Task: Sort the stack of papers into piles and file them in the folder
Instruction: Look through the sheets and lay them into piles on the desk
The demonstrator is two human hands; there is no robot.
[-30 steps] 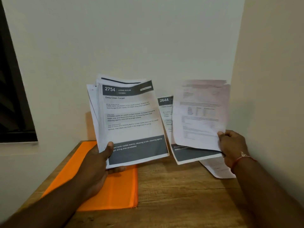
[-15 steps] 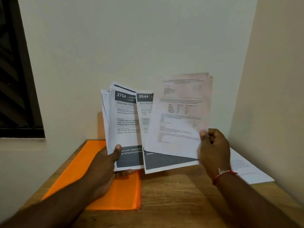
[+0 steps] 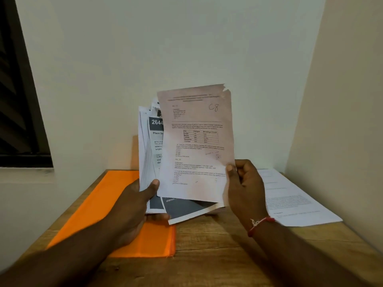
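The left hand (image 3: 134,208) holds a thick stack of white printed papers (image 3: 148,154) upright above the near-left part of the brown wooden bench (image 3: 207,257). Its grip is closed on the stack's lower edge, with the thumb across the front and the fingers curled beneath and behind. The foremost page (image 3: 156,129) of that stack has a dark header band with the number 2644. A dark band along its foot juts out to the right, tilted, below the other paper. I cannot tell which hand bears that page.

The right hand (image 3: 245,189) holds a single pale pink printed sheet (image 3: 196,141) in front of the stack, covering most of it. Its grip is a pinch at the sheet's lower right edge, thumb on the front and fingers curled behind. The sheet stands nearly upright. It has a torn top right corner, a small table of figures in the middle and a handwritten mark near the top. A red thread bracelet (image 3: 261,223) circles the right wrist.

A flat orange folder (image 3: 107,208) lies on the left side of the bench, below the left hand and the stack, with its far end near the back wall. On the right side of the bench, well apart from the folder, white printed sheets (image 3: 294,201) lie flat beside the side wall. A dark window (image 3: 18,100) shows at the left edge.
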